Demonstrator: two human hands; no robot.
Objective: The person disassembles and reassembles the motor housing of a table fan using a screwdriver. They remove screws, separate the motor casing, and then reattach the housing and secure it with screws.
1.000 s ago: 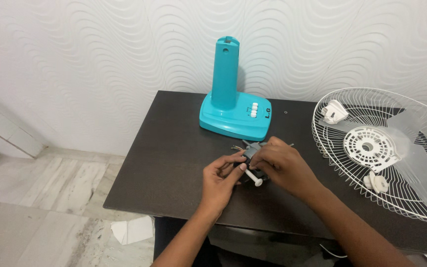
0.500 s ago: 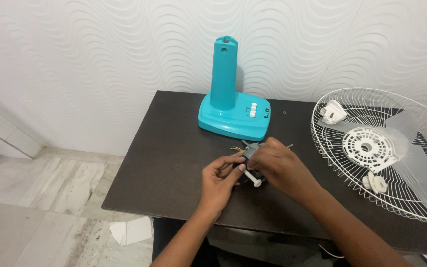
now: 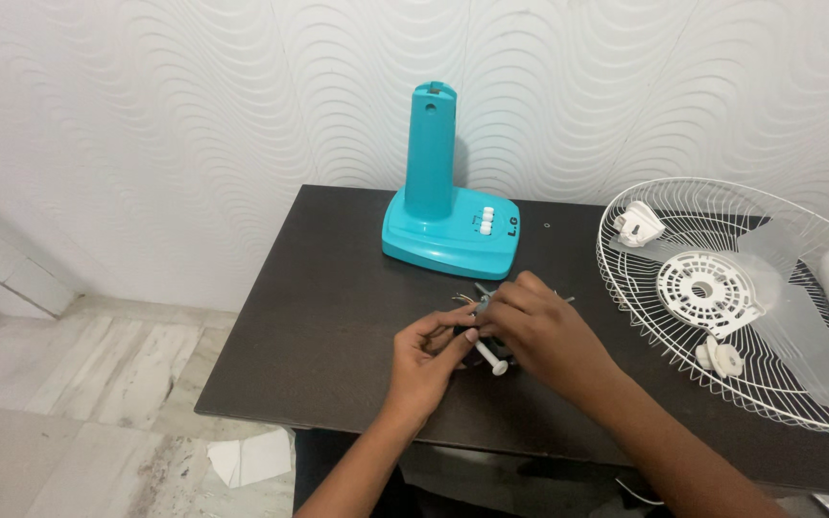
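A white wall embossed with wavy ridges fills the upper frame — evenly lit. At lower left lies a pale marble-tile floor; a dark rectangular counter stands against the wall.

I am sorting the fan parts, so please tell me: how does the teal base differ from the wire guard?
The base is solid teal plastic; the guard is an open white wire mesh. The base stands upright with a tall column; the guard lies flat and round. The guard holds loose white parts and overhangs the table's right edge; the base carries only small white buttons. Both rest on the dark table, untouched by the hands.
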